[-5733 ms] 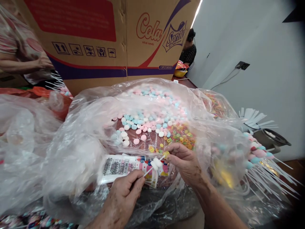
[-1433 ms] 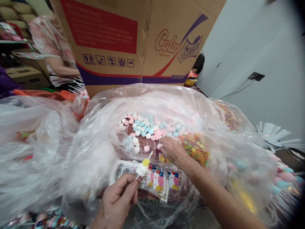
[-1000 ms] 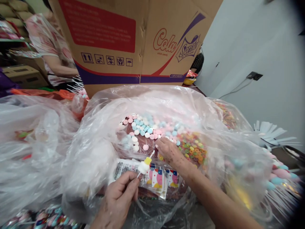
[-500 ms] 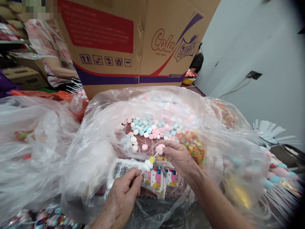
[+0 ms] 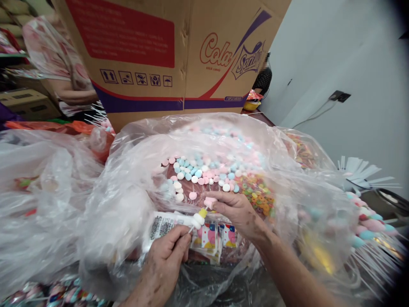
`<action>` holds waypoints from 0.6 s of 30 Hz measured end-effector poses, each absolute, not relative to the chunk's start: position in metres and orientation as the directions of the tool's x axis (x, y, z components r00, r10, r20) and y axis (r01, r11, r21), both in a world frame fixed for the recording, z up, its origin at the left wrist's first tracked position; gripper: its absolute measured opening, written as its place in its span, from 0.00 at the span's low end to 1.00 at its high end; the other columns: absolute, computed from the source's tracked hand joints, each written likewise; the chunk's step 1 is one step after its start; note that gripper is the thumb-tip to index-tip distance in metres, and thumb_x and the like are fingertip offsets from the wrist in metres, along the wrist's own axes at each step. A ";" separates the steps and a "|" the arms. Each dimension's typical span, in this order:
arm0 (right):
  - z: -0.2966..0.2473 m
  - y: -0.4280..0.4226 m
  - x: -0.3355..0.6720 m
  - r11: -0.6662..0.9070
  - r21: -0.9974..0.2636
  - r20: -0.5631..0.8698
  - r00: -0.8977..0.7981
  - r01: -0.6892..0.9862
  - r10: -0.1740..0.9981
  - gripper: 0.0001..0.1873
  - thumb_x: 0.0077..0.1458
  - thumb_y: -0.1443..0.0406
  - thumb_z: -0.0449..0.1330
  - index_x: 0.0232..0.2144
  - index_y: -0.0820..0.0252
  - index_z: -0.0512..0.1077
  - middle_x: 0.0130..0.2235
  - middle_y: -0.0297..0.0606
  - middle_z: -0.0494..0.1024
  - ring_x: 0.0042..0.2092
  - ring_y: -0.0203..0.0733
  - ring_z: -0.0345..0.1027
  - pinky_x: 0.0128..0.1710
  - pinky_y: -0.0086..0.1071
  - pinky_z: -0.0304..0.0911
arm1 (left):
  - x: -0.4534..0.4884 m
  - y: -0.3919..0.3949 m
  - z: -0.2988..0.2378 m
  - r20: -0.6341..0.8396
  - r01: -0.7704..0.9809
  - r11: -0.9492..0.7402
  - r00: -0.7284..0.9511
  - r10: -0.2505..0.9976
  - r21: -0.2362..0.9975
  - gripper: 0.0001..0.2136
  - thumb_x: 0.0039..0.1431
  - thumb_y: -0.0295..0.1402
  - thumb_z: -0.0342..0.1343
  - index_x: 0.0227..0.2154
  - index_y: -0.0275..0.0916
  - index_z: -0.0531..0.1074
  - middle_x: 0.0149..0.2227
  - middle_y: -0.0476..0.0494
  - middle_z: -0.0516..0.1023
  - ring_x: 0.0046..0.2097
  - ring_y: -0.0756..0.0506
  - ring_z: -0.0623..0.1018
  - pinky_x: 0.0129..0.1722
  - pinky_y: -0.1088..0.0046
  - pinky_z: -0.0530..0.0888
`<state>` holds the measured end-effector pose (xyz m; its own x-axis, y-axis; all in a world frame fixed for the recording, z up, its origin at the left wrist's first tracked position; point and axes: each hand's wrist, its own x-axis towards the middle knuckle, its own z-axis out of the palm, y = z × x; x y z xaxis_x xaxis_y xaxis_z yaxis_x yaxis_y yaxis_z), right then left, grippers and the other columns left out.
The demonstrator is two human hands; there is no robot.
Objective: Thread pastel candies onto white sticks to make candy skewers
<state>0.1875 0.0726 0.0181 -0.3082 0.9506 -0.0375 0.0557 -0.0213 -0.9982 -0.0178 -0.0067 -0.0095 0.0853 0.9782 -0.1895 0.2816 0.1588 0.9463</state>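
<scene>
My left hand pinches the lower end of a thin white stick. Threaded on that stick are white marshmallows and a yellow candy piece. At the stick's upper end, my right hand grips a pink marshmallow between thumb and fingers. Just beyond the hands lie loose pink, white and blue marshmallows. Small ring-shaped gummies in several colours sit to their right. Below the stick are printed packets, partly covered by my left hand.
Clear plastic bags surround the work spot. A large cardboard box stands behind it. Finished-looking marshmallow sticks lie at the right, near white paper strips. A co-worker in a patterned top is at the far left; another person is partly hidden behind the box.
My right hand has drawn slightly left and down, bringing the pink marshmallow nearer the yellow piece along the stick. The left hand keeps its grip. The view has shifted a little.
</scene>
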 end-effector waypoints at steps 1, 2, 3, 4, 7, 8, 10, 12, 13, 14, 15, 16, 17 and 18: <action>0.017 0.071 0.187 0.001 -0.995 -0.027 -0.291 0.096 0.956 0.13 0.54 0.60 0.65 0.43 0.47 0.82 0.37 0.30 0.84 0.38 0.38 0.75 0.43 0.33 0.68 | -0.017 -0.007 -0.010 -0.181 0.270 0.153 0.084 0.980 0.951 0.13 0.62 0.41 0.49 0.27 0.41 0.73 0.19 0.54 0.67 0.24 0.46 0.67 0.27 0.73 0.61; 0.015 0.070 0.186 0.020 -0.992 -0.015 -0.272 0.126 0.962 0.13 0.55 0.60 0.64 0.43 0.47 0.82 0.37 0.30 0.84 0.38 0.39 0.75 0.43 0.34 0.68 | -0.015 -0.008 -0.009 -0.171 0.254 0.143 0.089 0.981 0.956 0.13 0.62 0.41 0.49 0.26 0.41 0.72 0.19 0.54 0.66 0.25 0.46 0.67 0.27 0.73 0.61; 0.014 0.068 0.185 0.037 -0.989 -0.001 -0.254 0.144 0.967 0.14 0.55 0.60 0.64 0.44 0.48 0.82 0.38 0.31 0.84 0.38 0.39 0.75 0.43 0.35 0.69 | -0.013 -0.008 -0.009 -0.160 0.239 0.133 0.097 0.982 0.962 0.13 0.63 0.40 0.49 0.26 0.41 0.72 0.19 0.54 0.66 0.25 0.46 0.67 0.28 0.73 0.61; 0.012 0.067 0.184 0.051 -0.987 0.015 -0.235 0.150 0.972 0.14 0.56 0.59 0.63 0.44 0.48 0.82 0.39 0.31 0.84 0.40 0.40 0.75 0.44 0.35 0.69 | -0.011 -0.008 -0.008 -0.150 0.224 0.124 0.106 0.983 0.967 0.13 0.63 0.40 0.49 0.25 0.41 0.71 0.19 0.54 0.66 0.25 0.46 0.67 0.28 0.73 0.61; 0.010 0.062 0.179 0.091 -0.979 0.055 -0.196 0.180 0.979 0.15 0.57 0.58 0.61 0.46 0.48 0.81 0.42 0.32 0.84 0.43 0.43 0.76 0.47 0.36 0.69 | -0.004 -0.006 -0.008 -0.148 0.183 0.127 0.103 0.984 0.975 0.13 0.63 0.39 0.49 0.25 0.41 0.71 0.19 0.54 0.66 0.25 0.47 0.67 0.28 0.73 0.61; 0.010 0.060 0.178 0.106 -0.973 0.066 -0.193 0.206 0.979 0.15 0.58 0.58 0.61 0.46 0.48 0.81 0.42 0.32 0.84 0.43 0.43 0.76 0.46 0.36 0.69 | -0.002 -0.006 -0.008 -0.152 0.170 0.136 0.090 0.984 0.976 0.13 0.63 0.39 0.49 0.25 0.41 0.71 0.18 0.55 0.65 0.24 0.47 0.67 0.28 0.73 0.61; 0.011 0.056 0.176 0.140 -0.957 0.087 -0.209 0.254 0.974 0.15 0.59 0.59 0.59 0.46 0.49 0.81 0.41 0.32 0.84 0.42 0.42 0.76 0.45 0.35 0.70 | -0.001 -0.005 -0.011 -0.161 0.154 0.148 0.076 0.984 0.977 0.13 0.63 0.39 0.50 0.24 0.42 0.71 0.18 0.55 0.65 0.24 0.47 0.67 0.28 0.73 0.62; 0.013 0.053 0.174 0.185 -0.944 0.116 -0.249 0.273 0.962 0.16 0.60 0.61 0.57 0.47 0.51 0.80 0.41 0.32 0.83 0.41 0.41 0.76 0.44 0.33 0.70 | -0.004 -0.004 -0.015 -0.166 0.161 0.150 0.086 0.982 0.975 0.13 0.62 0.39 0.51 0.24 0.42 0.70 0.18 0.55 0.66 0.25 0.47 0.67 0.28 0.74 0.62; 0.014 0.051 0.173 0.206 -0.939 0.130 -0.269 0.275 0.954 0.16 0.61 0.61 0.56 0.47 0.52 0.80 0.41 0.33 0.83 0.41 0.40 0.76 0.44 0.32 0.69 | -0.006 -0.003 -0.017 -0.165 0.170 0.147 0.097 0.982 0.974 0.13 0.62 0.40 0.51 0.24 0.42 0.70 0.18 0.55 0.66 0.25 0.47 0.67 0.28 0.74 0.62; 0.015 0.049 0.173 0.222 -0.935 0.139 -0.289 0.278 0.947 0.16 0.62 0.61 0.55 0.47 0.53 0.80 0.41 0.33 0.83 0.41 0.40 0.76 0.43 0.32 0.69 | -0.008 -0.003 -0.019 -0.163 0.179 0.143 0.104 0.981 0.973 0.13 0.62 0.40 0.51 0.24 0.42 0.70 0.18 0.55 0.66 0.25 0.47 0.67 0.28 0.74 0.62; 0.015 0.048 0.172 0.234 -0.931 0.144 -0.307 0.281 0.941 0.17 0.63 0.61 0.55 0.48 0.54 0.79 0.41 0.34 0.83 0.40 0.39 0.75 0.42 0.31 0.69 | -0.010 -0.002 -0.020 -0.161 0.186 0.140 0.104 0.981 0.973 0.13 0.62 0.41 0.51 0.24 0.42 0.70 0.19 0.55 0.66 0.25 0.47 0.67 0.28 0.74 0.62; 0.016 0.046 0.171 0.239 -0.928 0.143 -0.321 0.284 0.936 0.17 0.63 0.61 0.54 0.48 0.55 0.79 0.40 0.34 0.82 0.39 0.39 0.75 0.41 0.30 0.68 | -0.012 -0.001 -0.021 -0.160 0.192 0.140 0.098 0.982 0.972 0.13 0.62 0.41 0.51 0.25 0.42 0.70 0.19 0.55 0.66 0.25 0.47 0.67 0.28 0.74 0.62; 0.016 0.045 0.171 0.239 -0.927 0.138 -0.331 0.288 0.934 0.17 0.64 0.61 0.53 0.48 0.56 0.79 0.40 0.34 0.82 0.39 0.38 0.75 0.40 0.30 0.68 | -0.014 -0.001 -0.021 -0.162 0.197 0.140 0.097 0.982 0.970 0.14 0.62 0.42 0.51 0.25 0.42 0.70 0.19 0.55 0.66 0.25 0.47 0.67 0.27 0.74 0.62; 0.016 0.044 0.170 0.237 -0.927 0.132 -0.339 0.291 0.931 0.17 0.65 0.60 0.53 0.49 0.56 0.78 0.39 0.34 0.82 0.39 0.38 0.75 0.41 0.29 0.68 | -0.014 0.000 -0.021 -0.166 0.203 0.143 0.102 0.981 0.969 0.14 0.62 0.43 0.51 0.24 0.42 0.69 0.19 0.55 0.67 0.25 0.47 0.67 0.27 0.74 0.62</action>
